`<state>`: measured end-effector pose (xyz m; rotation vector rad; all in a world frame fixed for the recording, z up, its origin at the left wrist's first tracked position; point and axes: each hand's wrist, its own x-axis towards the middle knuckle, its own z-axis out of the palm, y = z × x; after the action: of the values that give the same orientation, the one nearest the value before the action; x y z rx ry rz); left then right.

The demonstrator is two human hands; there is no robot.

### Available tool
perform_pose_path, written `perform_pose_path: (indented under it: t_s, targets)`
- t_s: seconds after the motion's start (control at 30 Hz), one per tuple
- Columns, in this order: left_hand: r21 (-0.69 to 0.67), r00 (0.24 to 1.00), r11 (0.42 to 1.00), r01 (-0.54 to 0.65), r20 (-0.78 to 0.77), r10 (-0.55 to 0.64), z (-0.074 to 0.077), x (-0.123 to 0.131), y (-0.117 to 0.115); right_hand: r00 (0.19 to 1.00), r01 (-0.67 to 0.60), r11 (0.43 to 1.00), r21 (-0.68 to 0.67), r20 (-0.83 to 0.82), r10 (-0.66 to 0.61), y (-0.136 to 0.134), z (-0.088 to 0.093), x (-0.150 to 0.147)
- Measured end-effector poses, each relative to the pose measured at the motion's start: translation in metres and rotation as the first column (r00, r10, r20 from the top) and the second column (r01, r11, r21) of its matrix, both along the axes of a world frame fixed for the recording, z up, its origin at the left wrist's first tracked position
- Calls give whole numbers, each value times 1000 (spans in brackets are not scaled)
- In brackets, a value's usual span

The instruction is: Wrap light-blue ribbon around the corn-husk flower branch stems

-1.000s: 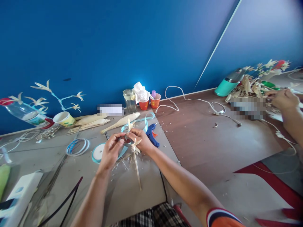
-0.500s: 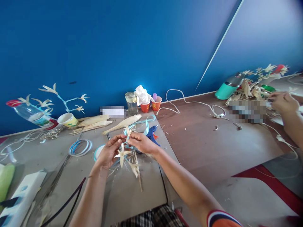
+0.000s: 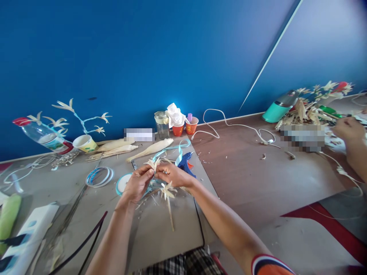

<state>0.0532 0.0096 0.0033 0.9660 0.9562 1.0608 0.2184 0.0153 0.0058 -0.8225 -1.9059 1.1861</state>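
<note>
My left hand (image 3: 138, 184) and my right hand (image 3: 174, 175) meet over the table's front middle, both closed in a pinch on a spray of pale dried-husk flowers. One flower (image 3: 154, 164) rises just above my fingertips. Below the right hand hangs another husk flower (image 3: 167, 190) with narrow petals. Pale blue stem wrapping shows partly between the hands; the fingers hide the rest. Just behind the right hand lies a blue glue gun (image 3: 185, 164) with an orange trigger. A roll of light blue ribbon tape (image 3: 123, 184) sits beside the left hand.
Finished-looking flower stems stand in a paper cup (image 3: 85, 144) and a plastic bottle (image 3: 43, 135) at left. Dried husks (image 3: 151, 149), red cups (image 3: 191, 126) and a glass jar (image 3: 162, 126) line the wall. A power strip (image 3: 30, 235) lies front left; a co-worker's hand (image 3: 349, 130) works at right.
The flower spray has turned between my hands: the lower flower has swung right, and the upper one has spread into view. The co-worker's hand has shifted. The view has moved slightly.
</note>
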Motion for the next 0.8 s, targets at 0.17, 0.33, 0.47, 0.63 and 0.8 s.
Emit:
perform_pose_path:
  t_s: [0.17, 0.33, 0.47, 0.63, 0.8]
  targets:
    - [34, 999, 999, -36, 25, 35, 2, -1, -3, 1000, -2, 1000, 2, -17, 2, -2, 2, 0]
    - [37, 995, 999, -31, 100, 27, -2, -3, -1, 1000, 1, 999, -54, -28, -3, -1, 1, -2]
    - [-16, 985, 999, -39, 166, 41, -2, -2, 0, 1000, 22, 999, -42, -7, -22, 0, 0, -4]
    - [10, 988, 1000, 13, 156, -15, 4, 1, -2, 1000, 6, 999, -38, 22, -5, -2, 5, -2]
    - [61, 1000, 998, -23, 22, 22, 8, 1, -3, 1000, 1, 996, -88, 28, 1, -3, 4, -2]
